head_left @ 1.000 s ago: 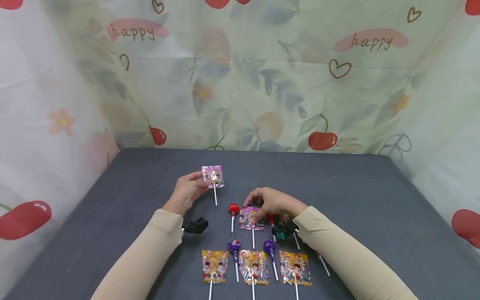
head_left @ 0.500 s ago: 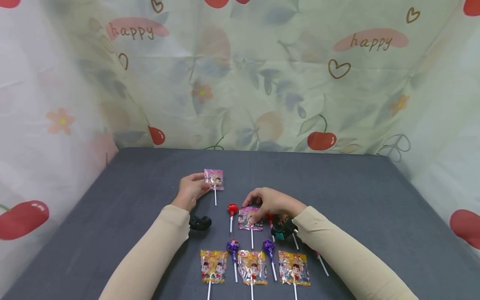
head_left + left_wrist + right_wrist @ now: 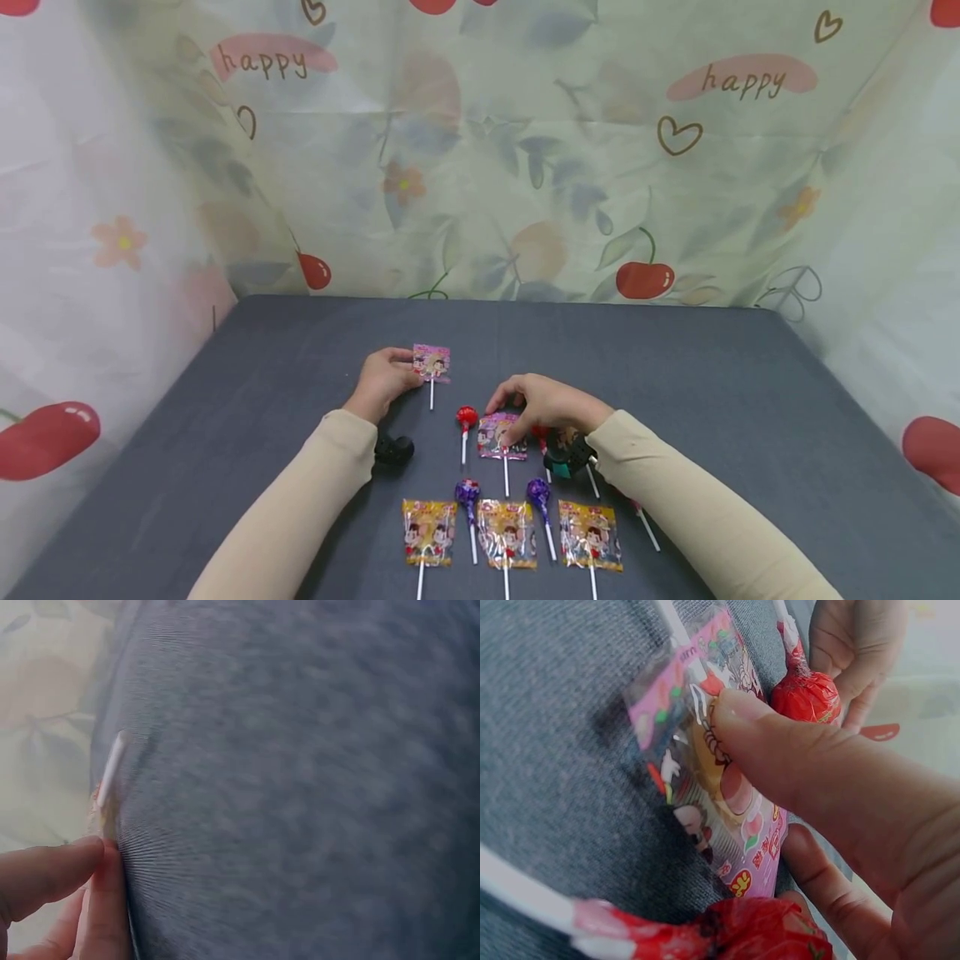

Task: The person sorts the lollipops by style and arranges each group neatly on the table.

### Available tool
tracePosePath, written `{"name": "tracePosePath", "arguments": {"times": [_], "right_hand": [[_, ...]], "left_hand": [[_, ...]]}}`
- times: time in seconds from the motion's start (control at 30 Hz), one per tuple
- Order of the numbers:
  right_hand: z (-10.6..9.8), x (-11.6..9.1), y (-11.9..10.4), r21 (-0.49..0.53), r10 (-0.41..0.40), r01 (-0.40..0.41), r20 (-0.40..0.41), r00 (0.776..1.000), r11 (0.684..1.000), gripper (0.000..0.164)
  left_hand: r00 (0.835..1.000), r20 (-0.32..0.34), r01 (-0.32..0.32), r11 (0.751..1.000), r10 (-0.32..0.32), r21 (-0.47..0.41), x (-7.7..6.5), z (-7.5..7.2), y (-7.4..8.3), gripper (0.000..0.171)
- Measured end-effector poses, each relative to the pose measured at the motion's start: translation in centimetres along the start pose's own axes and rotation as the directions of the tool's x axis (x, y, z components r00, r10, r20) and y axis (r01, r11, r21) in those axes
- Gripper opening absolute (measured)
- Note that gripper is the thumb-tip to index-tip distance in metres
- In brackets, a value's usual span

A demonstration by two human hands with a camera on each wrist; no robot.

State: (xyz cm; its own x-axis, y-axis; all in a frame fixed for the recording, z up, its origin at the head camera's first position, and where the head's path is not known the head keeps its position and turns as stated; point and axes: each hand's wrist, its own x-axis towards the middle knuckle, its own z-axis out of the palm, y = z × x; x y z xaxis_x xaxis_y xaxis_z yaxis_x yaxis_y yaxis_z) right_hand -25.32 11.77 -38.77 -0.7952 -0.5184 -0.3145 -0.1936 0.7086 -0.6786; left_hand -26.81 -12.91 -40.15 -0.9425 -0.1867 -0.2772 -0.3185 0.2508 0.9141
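At the back of the group, my left hand (image 3: 382, 383) pinches a flat pink-wrapped lollipop (image 3: 432, 362) by its left edge, white stick toward me. In the left wrist view, thumb and fingers grip that wrapper, its stick (image 3: 112, 769) jutting out over the cloth. My right hand (image 3: 551, 402) holds a second pink-wrapped lollipop (image 3: 697, 772), thumb on its front face and fingers at its far edge. A round red lollipop (image 3: 467, 416) lies just left of it. Another red lollipop (image 3: 761, 930) is on its other side, partly hidden by my right hand in the head view.
Nearer me lie orange-wrapped lollipops (image 3: 429, 533) in a row, with purple lollipops (image 3: 538, 492) between them. More sticks (image 3: 647, 530) show beside my right sleeve, their heads partly hidden. The dark grey table (image 3: 675, 367) ends at a printed cloth backdrop (image 3: 480, 192).
My left hand has moved slightly right and lowered its pink-wrapped lollipop a little toward the table. The right hand has stayed on its lollipop.
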Motion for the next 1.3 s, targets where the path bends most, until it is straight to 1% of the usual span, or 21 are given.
{"name": "tracePosePath", "arguments": {"times": [0.1,0.17,0.27,0.43,0.57,0.67,0.77,0.83,0.93,1.03,1.1,1.2,1.3], "right_hand": [[-0.01,0.04,-0.02,-0.003,-0.004,0.004,0.003,1.0,1.0,0.033],[0.02,0.06,-0.01,-0.002,-0.003,0.003,0.003,1.0,1.0,0.033],[0.07,0.07,0.06,-0.006,-0.002,0.002,0.001,1.0,1.0,0.033],[0.09,0.1,0.1,0.001,-0.007,0.007,0.0,1.0,1.0,0.033],[0.08,0.14,0.15,0.008,-0.011,0.011,0.001,1.0,1.0,0.033],[0.06,0.17,0.16,0.01,-0.011,0.011,0.002,1.0,1.0,0.033],[0.06,0.17,0.14,0.012,-0.008,0.007,0.007,1.0,1.0,0.033],[0.09,0.15,0.1,0.011,-0.006,0.006,0.01,1.0,1.0,0.033],[0.12,0.05,0.0,0.015,-0.002,0.001,0.014,1.0,1.0,0.033],[0.07,-0.02,0.01,0.012,-0.004,0.004,0.015,1.0,1.0,0.033],[-0.01,-0.05,0.01,0.011,-0.004,0.004,0.017,1.0,1.0,0.033],[-0.1,0.01,0.06,0.006,-0.009,0.008,0.017,1.0,1.0,0.033],[-0.1,0.07,0.06,0.01,-0.001,0.001,0.017,1.0,1.0,0.033]], "left_hand": [[0.999,-0.011,-0.043,0.992,0.044,0.115,-0.22,-0.03,0.02,0.049],[0.998,-0.016,-0.063,0.98,0.067,0.19,-0.31,-0.05,0.07,0.048],[0.997,-0.015,-0.07,0.959,0.077,0.275,-0.42,-0.03,0.22,0.046],[0.997,-0.016,-0.065,0.928,0.076,0.367,-0.48,0.05,0.58,0.044],[0.995,-0.022,-0.076,0.896,0.095,0.436,-0.5,0.12,0.85,0.044],[0.996,-0.014,-0.072,0.887,0.089,0.456,-0.37,0.18,0.96,0.043],[0.998,0.008,-0.064,0.892,0.068,0.448,-0.22,0.18,0.98,0.042],[0.999,0.02,-0.052,0.899,0.048,0.434,-0.07,0.14,0.87,0.043],[0.999,0.04,-0.048,0.913,0.035,0.404,0.11,0.04,0.57,0.043],[0.999,0.047,-0.038,0.933,0.022,0.359,0.21,0.0,0.42,0.043],[0.998,0.057,-0.036,0.949,0.019,0.315,0.25,-0.09,0.35,0.043],[0.997,0.077,-0.011,0.973,-0.007,0.229,0.24,-0.28,0.35,0.043],[0.994,0.097,0.028,0.988,-0.044,0.154,0.31,-0.42,0.38,0.043]]}}
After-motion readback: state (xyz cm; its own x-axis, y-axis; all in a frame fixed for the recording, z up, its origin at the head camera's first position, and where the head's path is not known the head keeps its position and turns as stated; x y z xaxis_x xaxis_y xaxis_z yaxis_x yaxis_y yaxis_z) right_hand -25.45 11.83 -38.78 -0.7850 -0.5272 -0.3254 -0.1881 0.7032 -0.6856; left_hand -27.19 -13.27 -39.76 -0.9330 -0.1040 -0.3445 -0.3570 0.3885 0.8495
